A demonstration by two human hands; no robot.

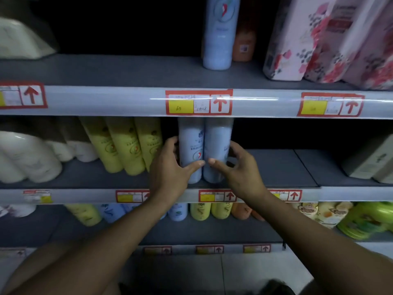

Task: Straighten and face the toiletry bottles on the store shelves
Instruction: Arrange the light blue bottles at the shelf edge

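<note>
Our left hand (170, 167) curls its grip round the left blue bottle (190, 150); right hand (236, 167) is on the right blue bottle (217, 150). Both stand touching at the middle shelf (276, 167) front edge, 12 o'clock. Risk: twisting one drags its neighbour, or tips it into the yellow bottles (125, 143) at 10 o'clock. Caps are hidden behind the price rail (197, 102); the right label is barely readable and the shelf back is dark.

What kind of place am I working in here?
Most likely a shop aisle for toiletries and household goods. Tiered shelves carry price tags with red arrows on their front rails, rows of identical yellow bottles stand together, and both hands are around two blue bottles on the middle shelf.
</note>
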